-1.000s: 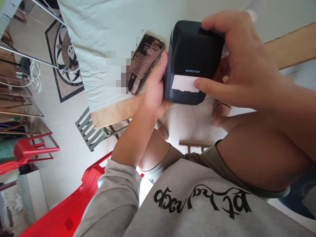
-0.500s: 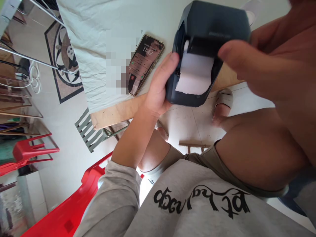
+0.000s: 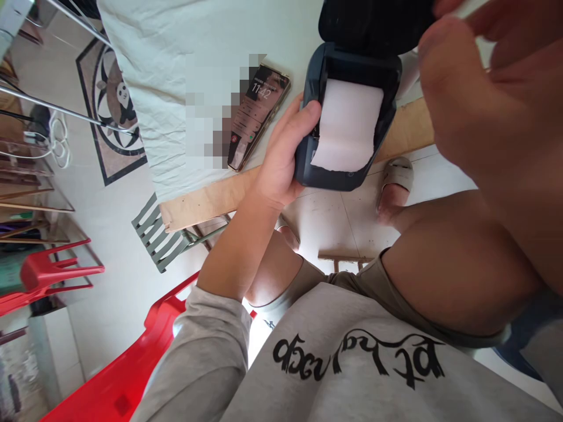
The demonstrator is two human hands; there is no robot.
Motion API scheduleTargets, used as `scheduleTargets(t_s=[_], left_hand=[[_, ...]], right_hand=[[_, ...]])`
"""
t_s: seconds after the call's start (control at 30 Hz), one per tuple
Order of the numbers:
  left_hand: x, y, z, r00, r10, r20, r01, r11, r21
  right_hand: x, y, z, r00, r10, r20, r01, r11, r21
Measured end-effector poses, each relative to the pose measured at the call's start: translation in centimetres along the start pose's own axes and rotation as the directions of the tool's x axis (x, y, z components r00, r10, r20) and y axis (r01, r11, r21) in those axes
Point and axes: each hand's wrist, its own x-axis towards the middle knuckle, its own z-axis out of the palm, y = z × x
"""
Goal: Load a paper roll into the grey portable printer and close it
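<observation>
My left hand (image 3: 285,152) is wrapped round the body of a dark blue-grey portable thermal printer (image 3: 343,180), its thumb on the near side wall. The printer is held tilted over the table edge, with its lid (image 3: 373,26) swung up. Inside the compartment lies white paper (image 3: 349,126), its torn end hanging over the front rim. At the lid's right edge my right hand (image 3: 488,88) has thumb and fingers closed in; its fingertips are partly out of frame and blurred. A phone (image 3: 259,114) with a lit screen lies left of the printer.
A pale cloth (image 3: 162,105) covers the wooden table (image 3: 206,202). Red plastic chairs (image 3: 127,363) stand at the left, and a green slatted folding stool (image 3: 158,237) is beneath the table corner. A white cable (image 3: 61,138) hangs at far left.
The printer's lid has swung up and away, baring more of the paper inside. My right hand has moved up and right with the lid. My left hand keeps its hold.
</observation>
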Motion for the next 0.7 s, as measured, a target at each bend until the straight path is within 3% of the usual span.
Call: scheduleTargets(t_s=[0.03, 0.17, 0.27, 0.5, 0.57, 0.7], left_hand=[[0.0, 0.0, 0.0, 1.0, 0.006, 0.001, -0.006, 1.0, -0.006], [-0.1, -0.1, 0.1, 1.0, -0.005, 0.008, 0.005, 1.0, 0.025], [-0.1, 0.0, 0.3, 0.999, -0.003, 0.032, 0.001, 0.999, 0.048], [-0.3, -0.2, 0.6, 1.0, -0.008, -0.022, 0.008, 1.0, 0.012], [-0.5, -0.2, 0.7, 1.0, -0.017, -0.026, 0.017, 1.0, 0.008], [-0.6, -0.1, 0.8, 1.0, -0.022, -0.001, 0.022, 1.0, -0.003]], right_hand=[[-0.2, 0.1, -0.2, 0.999, -0.054, 0.002, 0.054, 0.995, -0.086], [-0.3, -0.4, -0.4, 0.964, -0.117, 0.238, 0.205, 0.896, -0.393], [0.0, -1.0, 0.0, 0.947, -0.033, 0.319, 0.218, 0.796, -0.564], [0.5, -1.1, 0.7, 0.926, 0.134, 0.352, 0.158, 0.711, -0.685], [0.7, -1.2, 0.7, 0.927, 0.135, 0.35, 0.148, 0.727, -0.671], [0.7, -0.9, 0.0, 0.93, 0.014, 0.366, 0.161, 0.882, -0.442]])
